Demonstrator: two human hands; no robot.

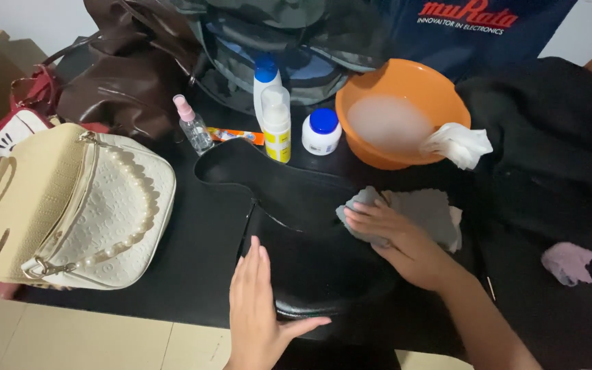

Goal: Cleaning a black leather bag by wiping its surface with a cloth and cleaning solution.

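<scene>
A black leather bag lies flat on a dark cloth-covered table. My left hand rests flat on the bag's near end, fingers together, thumb spread along its lower edge. My right hand presses a grey cloth onto the bag's upper right part. Just behind them stand an orange bowl of cloudy water with a white cloth draped over its rim, a white squeeze bottle, a blue-capped bottle and a small white jar.
A cream handbag with a pearl strap lies at the left, a red-and-white bag and a brown leather bag behind it. A small pink-capped spray bottle, an orange tube and a pink cloth are also on the table.
</scene>
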